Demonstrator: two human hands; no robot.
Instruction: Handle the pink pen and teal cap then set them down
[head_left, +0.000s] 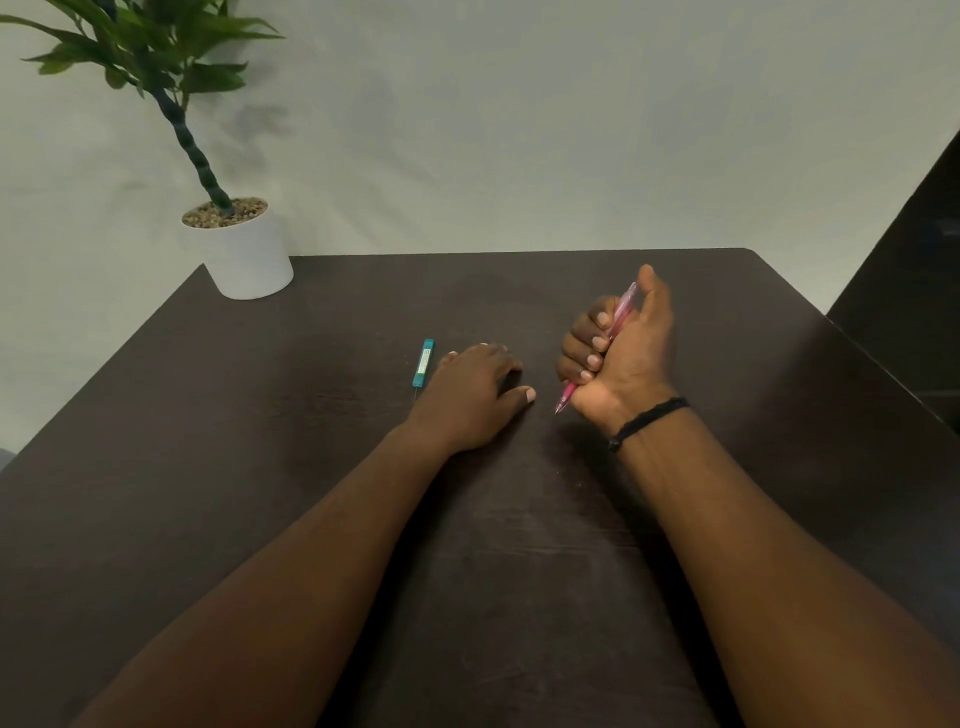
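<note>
Right hand (618, 353) gripping pink pen (621, 312) in fist; left hand (475, 395) resting flat, empty, touching teal cap (423, 362). Next: probably grabbing cap.

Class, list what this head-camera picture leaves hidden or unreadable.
- Middle of the pink pen: wrapped by the right hand.
- Label on the teal cap: too small to read.
- Table under the left hand: covered by the palm.
- Top of the plant: cut off by the upper edge.
</note>
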